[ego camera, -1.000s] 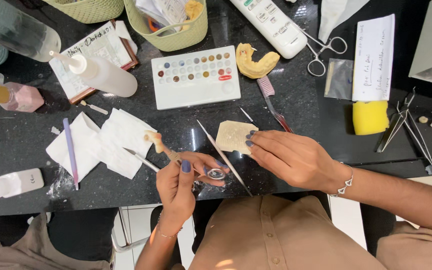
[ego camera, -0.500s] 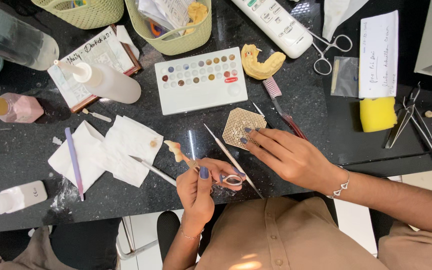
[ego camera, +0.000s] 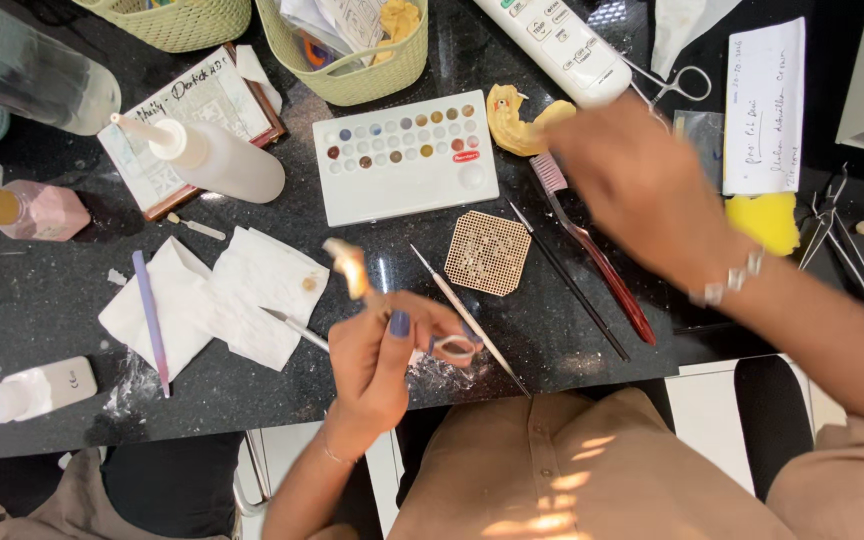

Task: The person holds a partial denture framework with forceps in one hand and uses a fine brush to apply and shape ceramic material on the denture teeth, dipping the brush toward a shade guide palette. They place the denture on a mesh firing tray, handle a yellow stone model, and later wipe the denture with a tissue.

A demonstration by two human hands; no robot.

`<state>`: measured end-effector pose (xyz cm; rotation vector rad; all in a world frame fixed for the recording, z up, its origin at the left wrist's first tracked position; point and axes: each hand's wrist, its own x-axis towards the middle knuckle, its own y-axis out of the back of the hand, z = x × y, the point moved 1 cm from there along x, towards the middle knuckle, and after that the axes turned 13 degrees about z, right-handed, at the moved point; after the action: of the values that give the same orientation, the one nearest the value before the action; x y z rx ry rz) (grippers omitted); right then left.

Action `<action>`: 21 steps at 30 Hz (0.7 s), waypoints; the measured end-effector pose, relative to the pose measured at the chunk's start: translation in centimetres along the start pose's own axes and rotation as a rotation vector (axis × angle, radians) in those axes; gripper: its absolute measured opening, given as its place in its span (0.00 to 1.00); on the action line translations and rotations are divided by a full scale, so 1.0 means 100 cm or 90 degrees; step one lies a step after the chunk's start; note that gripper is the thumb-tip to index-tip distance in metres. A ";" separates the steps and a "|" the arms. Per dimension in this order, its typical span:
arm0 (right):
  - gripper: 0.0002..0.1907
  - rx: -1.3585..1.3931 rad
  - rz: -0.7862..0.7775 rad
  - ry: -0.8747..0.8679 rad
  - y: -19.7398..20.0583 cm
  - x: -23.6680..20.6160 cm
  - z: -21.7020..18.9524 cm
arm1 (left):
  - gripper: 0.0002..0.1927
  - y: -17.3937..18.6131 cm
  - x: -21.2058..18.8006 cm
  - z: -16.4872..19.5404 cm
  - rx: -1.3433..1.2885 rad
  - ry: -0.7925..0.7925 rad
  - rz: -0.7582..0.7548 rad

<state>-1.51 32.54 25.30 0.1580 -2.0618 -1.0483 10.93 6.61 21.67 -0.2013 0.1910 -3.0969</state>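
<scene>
Black speckled countertop, left-hand fingers clamped on tweezers, right-hand fingers blurred.

small pale tooth-shaped piece, blurred, held tilted on a looped-handle tool above the counter.

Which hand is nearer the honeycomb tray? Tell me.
Left. The left hand holds a small tool just beside the honeycomb tray, toward the person. The right hand is farther off, up by the yellow dental cast.
</scene>
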 end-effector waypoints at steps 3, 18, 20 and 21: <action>0.16 0.062 -0.004 -0.045 -0.018 0.027 0.030 | 0.21 -0.006 0.023 0.004 0.005 0.026 -0.043; 0.17 -0.011 -0.118 -0.014 -0.078 0.065 0.058 | 0.21 0.014 0.071 -0.012 0.015 0.019 -0.073; 0.15 -0.021 -0.108 -0.006 -0.083 0.067 0.060 | 0.22 0.019 0.075 -0.015 0.005 0.033 -0.071; 0.15 -0.027 -0.107 0.001 -0.085 0.068 0.061 | 0.22 0.020 0.076 -0.015 0.007 0.030 -0.072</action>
<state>-12.34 27.86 21.19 0.3144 -2.0513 -1.1909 3.25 4.50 20.90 -0.1427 0.1686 -3.2164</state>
